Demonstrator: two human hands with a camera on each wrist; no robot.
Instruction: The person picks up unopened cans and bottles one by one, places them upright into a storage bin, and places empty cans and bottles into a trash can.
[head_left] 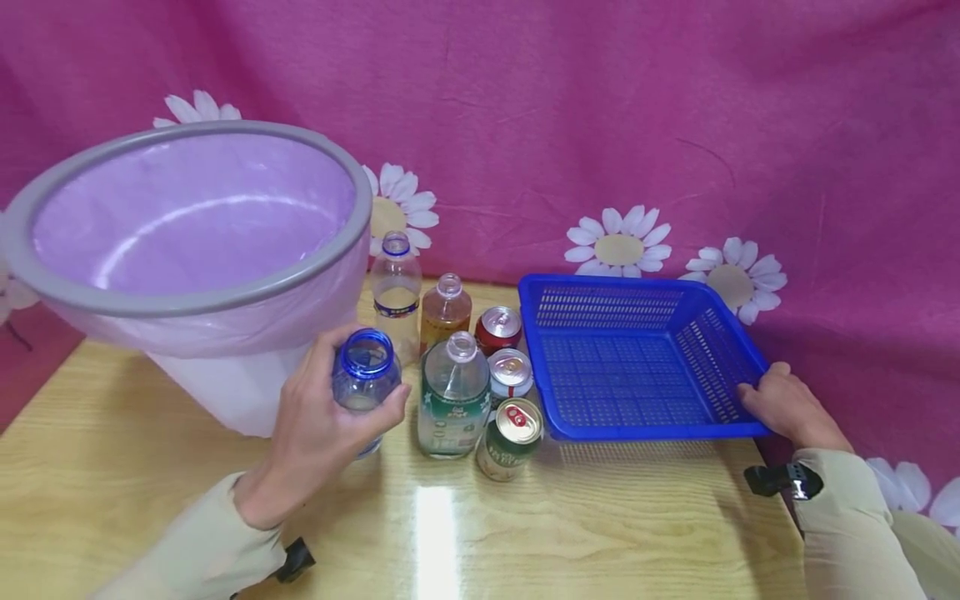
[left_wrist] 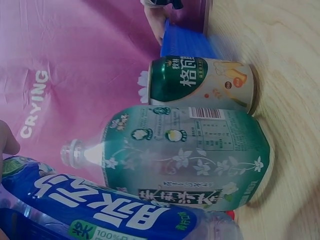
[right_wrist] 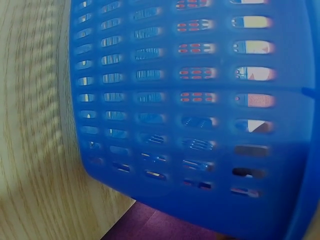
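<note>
In the head view my left hand [head_left: 303, 425] grips an uncapped clear plastic bottle [head_left: 367, 379] with a blue neck ring, upright close over the table. Its blue label [left_wrist: 110, 205] shows in the left wrist view. My right hand [head_left: 791, 407] holds the right rim of a blue plastic basket [head_left: 622, 433], thumb over the edge; its slotted wall [right_wrist: 165, 115] fills the right wrist view. Right beside the held bottle stands a green-labelled bottle [head_left: 453, 408]. Behind are a clear bottle [head_left: 397, 283] and a bottle with an amber label [head_left: 446, 312].
A large white bin [head_left: 225, 392] with a grey rim and a purple-tinted liner stands at left. Between bottles and basket stand a red can [head_left: 498, 329], a silver-topped can [head_left: 512, 369] and a green-and-cream can [head_left: 510, 450]. A pink flowered cloth [head_left: 480, 100] hangs behind the wooden table [head_left: 622, 517].
</note>
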